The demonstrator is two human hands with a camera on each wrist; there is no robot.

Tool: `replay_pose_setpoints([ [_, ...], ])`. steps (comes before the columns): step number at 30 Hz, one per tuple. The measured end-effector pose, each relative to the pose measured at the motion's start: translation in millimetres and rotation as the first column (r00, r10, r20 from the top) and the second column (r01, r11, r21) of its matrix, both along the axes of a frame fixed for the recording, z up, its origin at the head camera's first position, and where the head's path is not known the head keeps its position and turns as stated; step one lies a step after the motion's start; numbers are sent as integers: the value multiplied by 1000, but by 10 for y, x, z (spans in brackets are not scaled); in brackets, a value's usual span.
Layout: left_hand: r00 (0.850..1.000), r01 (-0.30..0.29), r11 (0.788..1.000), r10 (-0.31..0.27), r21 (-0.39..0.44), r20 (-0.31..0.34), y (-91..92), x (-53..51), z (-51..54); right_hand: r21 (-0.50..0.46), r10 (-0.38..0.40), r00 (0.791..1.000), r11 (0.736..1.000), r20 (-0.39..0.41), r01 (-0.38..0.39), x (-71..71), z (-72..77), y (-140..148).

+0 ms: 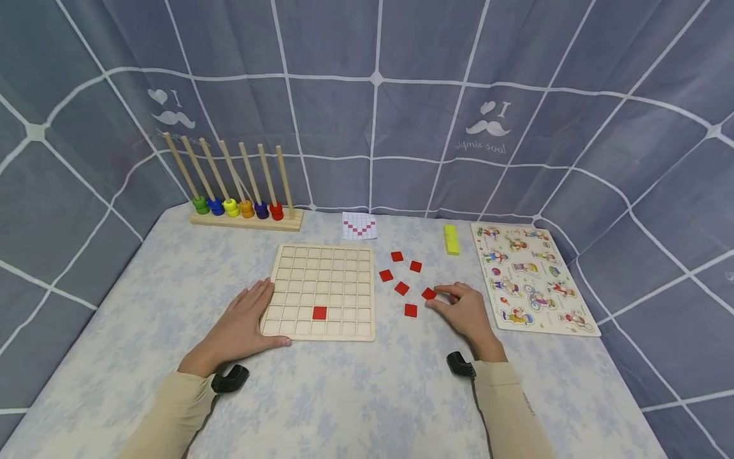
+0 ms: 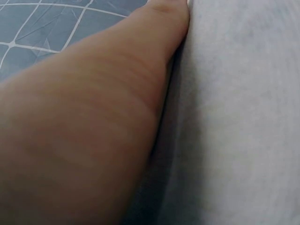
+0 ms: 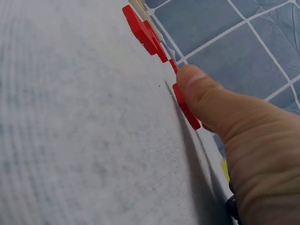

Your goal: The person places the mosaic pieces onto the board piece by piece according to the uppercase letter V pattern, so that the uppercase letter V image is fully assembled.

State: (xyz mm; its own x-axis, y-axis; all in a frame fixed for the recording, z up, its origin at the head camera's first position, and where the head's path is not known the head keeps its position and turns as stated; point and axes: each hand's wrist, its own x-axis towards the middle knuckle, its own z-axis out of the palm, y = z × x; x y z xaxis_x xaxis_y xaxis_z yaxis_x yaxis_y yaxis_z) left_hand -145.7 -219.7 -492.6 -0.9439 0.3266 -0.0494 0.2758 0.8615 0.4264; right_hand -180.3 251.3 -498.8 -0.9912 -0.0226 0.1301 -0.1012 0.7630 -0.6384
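A pale wooden grid board (image 1: 344,293) lies on the table, with one red square tile (image 1: 319,313) in a cell of its lower half. My left hand (image 1: 243,322) rests at the board's left edge, fingers extended and thumb along the lower left corner. To the right of the board, several loose red tiles (image 1: 402,289) lie scattered. My right hand (image 1: 463,311) pinches the rightmost red tile (image 1: 429,293) between thumb and forefinger. In the right wrist view the thumb (image 3: 211,101) presses against this red tile (image 3: 187,110); the other fingers are mostly hidden.
Behind the board lies a small pattern card (image 1: 359,226) with red squares printed in a V. A bead rack (image 1: 246,220) with upright pegs stands at the back left. On the right are a yellow block (image 1: 451,240) and a picture puzzle board (image 1: 530,277).
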Motion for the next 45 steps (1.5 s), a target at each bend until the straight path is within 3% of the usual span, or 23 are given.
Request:
replay_pose_setpoints([
  [5, 1000, 8, 1000, -8, 2, -2, 0, -66, 43, 50, -9, 1000, 999, -5, 9, -51, 23, -7],
  [12, 1000, 0, 1000, 0, 6, -6, -13, -20, 23, 89, 26, 1000, 996, -17, -25, -43, 18, -33],
  [23, 1000, -6, 1000, 6, 18, -20, 7, 31, -15, 93, 44, 998, 994, 43, -48, -28, 63, 1],
  [30, 1000, -5, 1000, 5, 8, -23, 4, 29, 4, 121, 57, 998, 991, -28, -53, -15, 9, -19],
  [37, 1000, -12, 1000, 12, 13, 5, 0, 53, 40, 106, 37, 999, 994, -34, -34, -9, -29, -35],
  [45, 1000, -13, 1000, 13, 2, -6, 3, 25, 32, 74, 30, 998, 997, -64, -25, -17, 7, -47],
])
